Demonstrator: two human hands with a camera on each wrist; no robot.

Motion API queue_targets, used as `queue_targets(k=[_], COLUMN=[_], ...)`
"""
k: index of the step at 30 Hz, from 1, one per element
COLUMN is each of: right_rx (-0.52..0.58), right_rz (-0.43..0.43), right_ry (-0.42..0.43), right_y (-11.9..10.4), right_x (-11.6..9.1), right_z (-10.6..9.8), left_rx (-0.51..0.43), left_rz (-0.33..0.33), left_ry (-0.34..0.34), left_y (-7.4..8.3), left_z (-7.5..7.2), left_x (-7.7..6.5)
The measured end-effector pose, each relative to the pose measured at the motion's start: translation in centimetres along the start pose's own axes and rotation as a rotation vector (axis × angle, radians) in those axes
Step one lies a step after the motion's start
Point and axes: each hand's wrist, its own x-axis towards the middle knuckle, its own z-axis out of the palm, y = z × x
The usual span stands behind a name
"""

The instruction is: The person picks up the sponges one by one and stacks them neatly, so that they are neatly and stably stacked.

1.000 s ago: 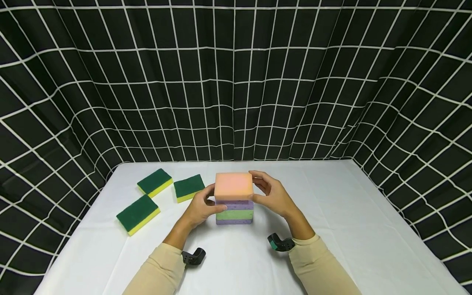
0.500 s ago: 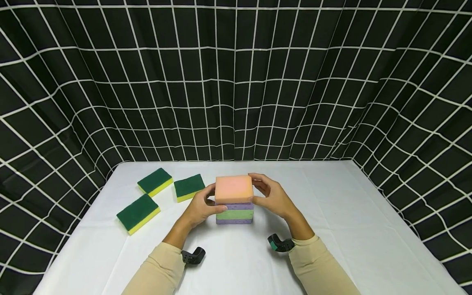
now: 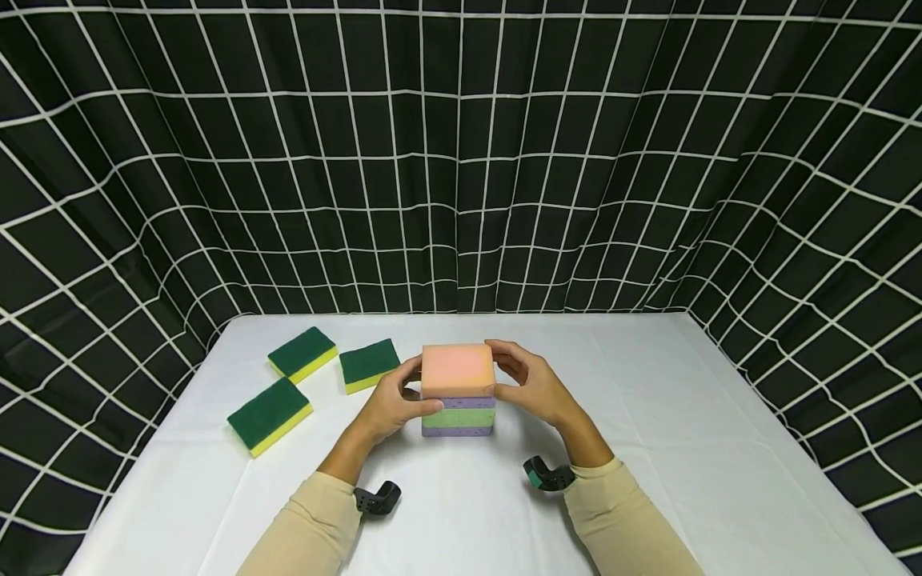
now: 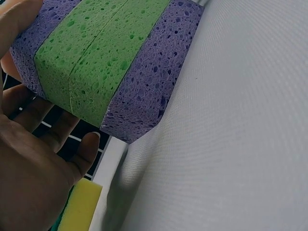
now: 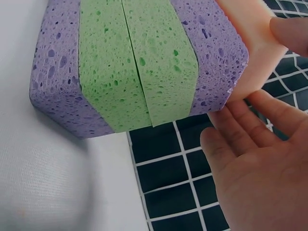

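My right hand (image 3: 536, 388) is pinching the orange block (image 3: 458, 370) between thumb and fingers at three o'clock; it is sitting atop the stack (image 3: 458, 418). My left hand (image 3: 392, 406) is gripping the stack at nine o'clock. Three scourers (image 3: 270, 416) are lying toward nine and ten.

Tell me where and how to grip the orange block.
Probably grip the orange block by its left and right sides, coming in level from both: it lies flat on the upper purple sponge, so its underside is covered, leaving its thick sides to hold.
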Motion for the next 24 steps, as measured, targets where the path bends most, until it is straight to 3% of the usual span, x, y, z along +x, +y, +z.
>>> queue_targets(k=[21, 24], right_rx=[-0.034, -0.037], right_rz=[0.022, 0.026], right_ry=[-0.002, 0.002], right_y=[0.3, 1.5], right_x=[-0.1, 0.1], right_z=[0.0, -0.2], left_rx=[-0.015, -0.007], left_rz=[-0.010, -0.010], left_ry=[0.011, 0.012], left_y=[-0.2, -0.2], left_z=[0.0, 0.0], left_x=[-0.1, -0.1])
